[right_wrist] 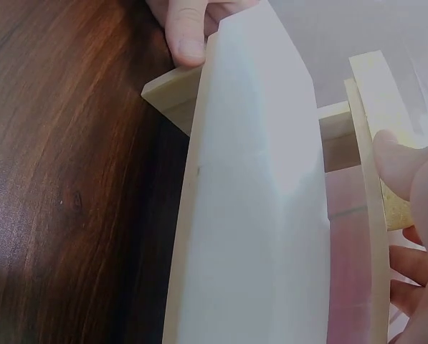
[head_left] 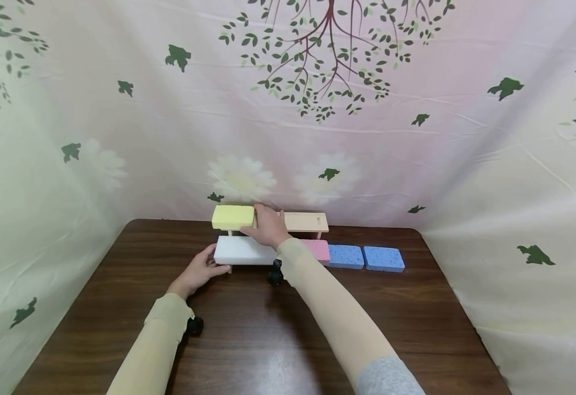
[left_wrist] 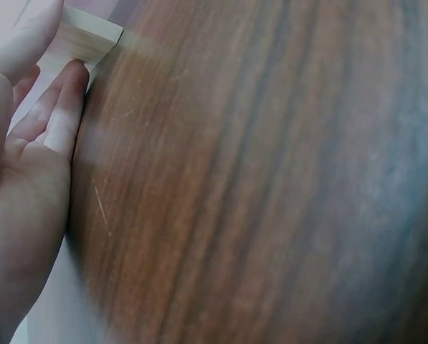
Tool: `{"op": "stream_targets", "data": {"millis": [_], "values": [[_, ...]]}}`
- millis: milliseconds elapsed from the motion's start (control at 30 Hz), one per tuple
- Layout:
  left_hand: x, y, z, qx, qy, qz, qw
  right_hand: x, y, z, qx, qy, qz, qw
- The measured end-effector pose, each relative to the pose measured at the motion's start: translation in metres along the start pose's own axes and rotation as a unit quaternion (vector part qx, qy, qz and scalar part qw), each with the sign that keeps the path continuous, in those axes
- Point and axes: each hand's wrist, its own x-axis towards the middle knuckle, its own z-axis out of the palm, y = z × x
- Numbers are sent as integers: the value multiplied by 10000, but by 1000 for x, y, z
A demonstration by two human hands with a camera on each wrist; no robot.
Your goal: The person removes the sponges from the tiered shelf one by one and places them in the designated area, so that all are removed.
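Observation:
My left hand (head_left: 200, 271) grips the left end of a low wooden stand, which carries a long white block (head_left: 243, 250). In the right wrist view the thumb of this left hand (right_wrist: 188, 29) lies at the stand's edge beside the white block (right_wrist: 257, 179). The left wrist view has my left hand (left_wrist: 34, 158) with its fingertips by a wooden piece (left_wrist: 84, 36). Behind, on a second wooden stand (head_left: 308, 221), is a yellow sponge (head_left: 233, 218). My right hand (head_left: 270, 226) holds that sponge at its right end, thumb on the near side.
Right of the white block lies a pink sponge (head_left: 318, 250), partly hidden by my right forearm. Two blue sponges (head_left: 345, 256) continue the row on the dark wooden table (head_left: 248, 329). A printed cloth (head_left: 268, 142) hangs behind and at both sides.

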Motion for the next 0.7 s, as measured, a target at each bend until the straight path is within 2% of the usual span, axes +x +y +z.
{"op": "stream_targets", "data": {"millis": [133,267,500,700], "values": [[0,1,0,27,6,0,10000,-3,2,-2,184,60,-75,9998],[0,1,0,73,32,-16,10000,-6,4,-4,579,169,-163,9980],[-1,2,1,94,79,-12,9999,-10,10,-6,1322,282,-241,9905],[-1,3,2,157,112,-68,9998,-9,14,-8,1594,331,-285,9862]]}}
